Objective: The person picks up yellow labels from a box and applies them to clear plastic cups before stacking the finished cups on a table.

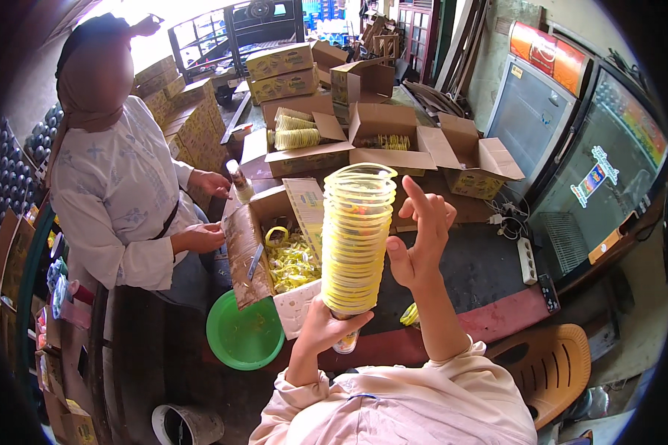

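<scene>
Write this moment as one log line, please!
left hand: holding yellow-rimmed cup stack; right hand: raised, open beside stack; nearby: green basin

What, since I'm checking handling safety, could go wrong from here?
The tall stack of yellow-rimmed cups could tip or separate: the left hand supports it low, while the right hand is open beside it. Cups slipping leftward might land in the open carton or the green basin.

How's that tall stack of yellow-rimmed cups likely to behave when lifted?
The cup stack seems apt to tip, being tall and held near its base by the left hand. It's probably light for its size, as its rims look thin. Being nested, it might slide apart if tilted.
</scene>
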### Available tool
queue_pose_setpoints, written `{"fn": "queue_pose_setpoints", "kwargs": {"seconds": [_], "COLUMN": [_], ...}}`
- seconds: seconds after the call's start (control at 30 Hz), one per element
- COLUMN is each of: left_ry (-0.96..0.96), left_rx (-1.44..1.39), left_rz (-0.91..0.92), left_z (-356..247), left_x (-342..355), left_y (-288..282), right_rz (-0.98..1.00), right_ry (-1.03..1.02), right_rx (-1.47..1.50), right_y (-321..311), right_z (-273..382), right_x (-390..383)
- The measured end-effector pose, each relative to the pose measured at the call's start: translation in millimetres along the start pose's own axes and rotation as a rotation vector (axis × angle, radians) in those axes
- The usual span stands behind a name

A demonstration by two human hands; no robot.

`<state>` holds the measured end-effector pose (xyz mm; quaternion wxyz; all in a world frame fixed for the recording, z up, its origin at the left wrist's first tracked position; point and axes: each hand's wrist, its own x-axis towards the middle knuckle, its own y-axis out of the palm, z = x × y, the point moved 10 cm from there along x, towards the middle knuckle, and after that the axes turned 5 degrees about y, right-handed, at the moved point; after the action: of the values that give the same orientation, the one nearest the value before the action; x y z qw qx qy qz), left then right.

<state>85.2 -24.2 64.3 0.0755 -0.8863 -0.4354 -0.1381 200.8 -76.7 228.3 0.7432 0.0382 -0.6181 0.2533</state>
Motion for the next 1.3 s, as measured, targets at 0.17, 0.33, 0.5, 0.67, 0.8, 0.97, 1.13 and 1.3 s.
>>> {"fn": "queue_pose_setpoints", "kwargs": {"seconds": [0.17, 0.33, 0.5, 0.67, 0.8, 0.97, 1.13, 1.3], "left_ry": [0.005, -0.055, -0.059, 0.044, 0.224, 0.100, -0.165, -0.303], "left_rx": [0.026, 0.003, 0.115, 0.162, 0.535, 0.443, 0.560, 0.519], "left_rz": [0.023, 0.030, 0.041, 0.151, 0.098, 0.155, 0.381, 0.452], "left_z": [-0.1, 20.3, 45.5, 85.5, 115.1, 172.3, 246.5, 280.7], "left_x": [0.4, 7.1, 43.9, 88.7, 119.8, 97.2, 39.8, 14.4], "left_y": [3.4, 13.1, 52.6, 95.2, 121.8, 132.5, 148.5, 171.6], "right_rz": [0.083, 0.169, 0.308, 0.368, 0.287, 0.185, 0.258, 0.256], "right_ry": [0.059, 0.402, 0.494, 0.580, 0.439, 0.535, 0.683, 0.660], "right_rx": [-0.019, 0.575, 0.542, 0.409, 0.298, 0.089, 0.116, 0.179], "right_y": [-0.6, 4.7, -1.7, -3.0, -7.7, 9.6, 44.2, 54.8], "right_z": [-8.6, -39.2, -77.3, -113.4, -168.2, -258.4, -306.8, -303.3], "right_x": [0.3, -11.5, -29.3, -41.7, -72.1, -128.3, -171.1, -161.0]}}
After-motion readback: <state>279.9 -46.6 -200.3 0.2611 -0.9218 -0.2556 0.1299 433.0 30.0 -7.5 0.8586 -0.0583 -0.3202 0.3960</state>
